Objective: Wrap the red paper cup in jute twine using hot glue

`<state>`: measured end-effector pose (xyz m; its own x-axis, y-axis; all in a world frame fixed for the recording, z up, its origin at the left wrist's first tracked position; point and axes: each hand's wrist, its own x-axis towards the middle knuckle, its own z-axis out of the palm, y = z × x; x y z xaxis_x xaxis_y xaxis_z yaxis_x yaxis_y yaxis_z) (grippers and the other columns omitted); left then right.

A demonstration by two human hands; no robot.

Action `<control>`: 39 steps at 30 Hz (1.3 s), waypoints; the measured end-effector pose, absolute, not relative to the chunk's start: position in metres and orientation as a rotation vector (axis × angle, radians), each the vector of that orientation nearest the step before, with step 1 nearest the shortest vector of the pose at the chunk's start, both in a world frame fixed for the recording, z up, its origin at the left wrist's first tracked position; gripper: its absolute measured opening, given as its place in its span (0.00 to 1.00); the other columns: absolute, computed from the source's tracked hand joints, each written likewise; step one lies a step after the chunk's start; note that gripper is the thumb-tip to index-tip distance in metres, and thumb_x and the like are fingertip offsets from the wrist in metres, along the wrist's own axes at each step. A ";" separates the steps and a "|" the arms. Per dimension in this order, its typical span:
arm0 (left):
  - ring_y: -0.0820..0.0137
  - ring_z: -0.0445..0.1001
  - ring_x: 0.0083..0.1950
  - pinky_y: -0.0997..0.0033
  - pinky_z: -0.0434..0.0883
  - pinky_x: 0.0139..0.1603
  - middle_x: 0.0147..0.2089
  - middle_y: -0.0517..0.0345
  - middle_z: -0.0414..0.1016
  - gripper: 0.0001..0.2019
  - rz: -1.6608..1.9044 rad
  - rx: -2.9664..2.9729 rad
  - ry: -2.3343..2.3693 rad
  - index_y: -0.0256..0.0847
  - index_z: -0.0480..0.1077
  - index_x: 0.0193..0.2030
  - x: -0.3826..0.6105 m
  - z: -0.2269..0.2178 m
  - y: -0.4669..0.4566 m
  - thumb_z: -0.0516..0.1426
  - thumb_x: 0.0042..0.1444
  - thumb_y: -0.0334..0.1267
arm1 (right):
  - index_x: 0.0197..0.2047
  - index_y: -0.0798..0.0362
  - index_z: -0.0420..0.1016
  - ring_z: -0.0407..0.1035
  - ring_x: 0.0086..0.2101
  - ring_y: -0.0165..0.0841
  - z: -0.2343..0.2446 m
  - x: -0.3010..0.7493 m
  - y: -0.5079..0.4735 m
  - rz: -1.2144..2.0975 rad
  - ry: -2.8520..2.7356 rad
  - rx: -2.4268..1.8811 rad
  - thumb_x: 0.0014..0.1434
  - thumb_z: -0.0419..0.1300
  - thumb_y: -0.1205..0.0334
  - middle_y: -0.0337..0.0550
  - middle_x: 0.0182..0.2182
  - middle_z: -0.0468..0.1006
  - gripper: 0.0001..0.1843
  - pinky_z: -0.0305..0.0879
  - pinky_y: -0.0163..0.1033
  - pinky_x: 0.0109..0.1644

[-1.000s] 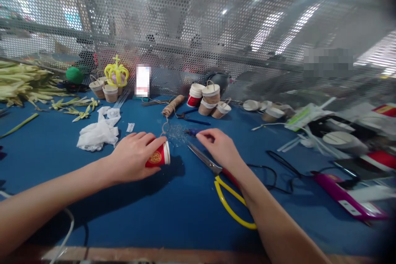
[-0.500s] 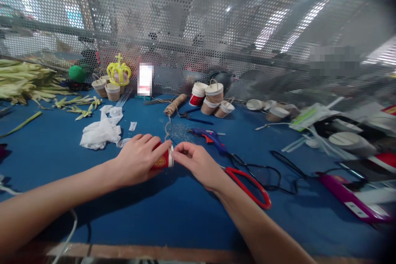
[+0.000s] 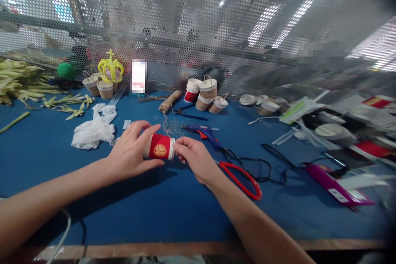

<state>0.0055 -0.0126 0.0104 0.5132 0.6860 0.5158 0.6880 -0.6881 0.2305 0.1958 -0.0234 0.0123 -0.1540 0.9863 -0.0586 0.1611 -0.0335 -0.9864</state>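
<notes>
1. Head view: red-banded paper cup (image 3: 160, 148) lies tipped on its side between the two hands, in front of the twine roll (image 3: 170, 102).
2. Left hand (image 3: 131, 148) grasps the cup's base end loosely, thumb below, index finger above. Probable weak point: light grip on a smooth taper; a sideways push at the rim could roll or slide it.
3. Right hand (image 3: 192, 154) pinches at the rim, thumb and index together. Whether twine is caught there too, cannot tell. Squeezing hard might dent the paper.
4. Jute twine (image 3: 165, 121) runs from roll to rim. A snag or tug on that line could drag the end off place.
5. Glue gun (image 3: 206, 132) lies just beyond the right hand, wispy strands by its nozzle. If hot, a careless reach risks a burn.
6. Red-handled scissors (image 3: 244, 179) sit partly hidden by the right hand, near the black cord (image 3: 247, 161); a sweeping forearm could catch either.
</notes>
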 end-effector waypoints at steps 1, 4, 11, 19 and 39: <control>0.56 0.64 0.47 0.52 0.65 0.47 0.46 0.43 0.64 0.33 -0.987 -2.735 -1.322 0.33 0.57 0.57 0.005 0.012 -0.012 0.57 0.48 0.51 | 0.24 0.55 0.63 0.52 0.19 0.22 0.012 0.196 -0.023 1.293 -1.411 -1.285 0.47 0.56 0.55 0.32 0.17 0.61 0.11 0.47 0.32 0.23; 0.64 0.65 0.39 0.59 0.68 0.41 0.38 0.52 0.63 0.30 -1.186 -2.777 -1.528 0.35 0.58 0.56 0.006 0.013 -0.010 0.56 0.49 0.50 | 0.24 0.55 0.63 0.51 0.19 0.22 0.011 0.196 -0.022 1.296 -1.414 -1.281 0.47 0.56 0.55 0.31 0.16 0.61 0.12 0.47 0.32 0.23; 0.68 0.68 0.36 0.65 0.69 0.37 0.36 0.56 0.66 0.32 -1.788 -2.934 -1.957 0.37 0.53 0.57 0.011 0.007 -0.009 0.58 0.48 0.45 | 0.24 0.54 0.63 0.52 0.19 0.23 0.006 0.202 -0.018 1.156 -1.424 -1.259 0.49 0.55 0.55 0.32 0.17 0.61 0.11 0.48 0.32 0.23; 0.74 0.68 0.30 0.75 0.67 0.33 0.35 0.57 0.72 0.28 -2.019 -3.282 -1.858 0.36 0.59 0.56 0.016 0.010 -0.021 0.59 0.48 0.40 | 0.25 0.53 0.63 0.55 0.22 0.26 0.011 0.198 -0.027 0.972 -1.712 -1.243 0.52 0.52 0.58 0.34 0.20 0.63 0.09 0.54 0.33 0.26; 0.73 0.67 0.30 0.76 0.65 0.30 0.37 0.55 0.74 0.17 -1.750 -3.313 -1.879 0.37 0.70 0.46 0.011 0.003 -0.024 0.58 0.49 0.41 | 0.31 0.53 0.67 0.63 0.29 0.30 0.012 0.197 -0.025 0.886 -1.674 -1.373 0.56 0.51 0.56 0.38 0.27 0.69 0.10 0.60 0.35 0.34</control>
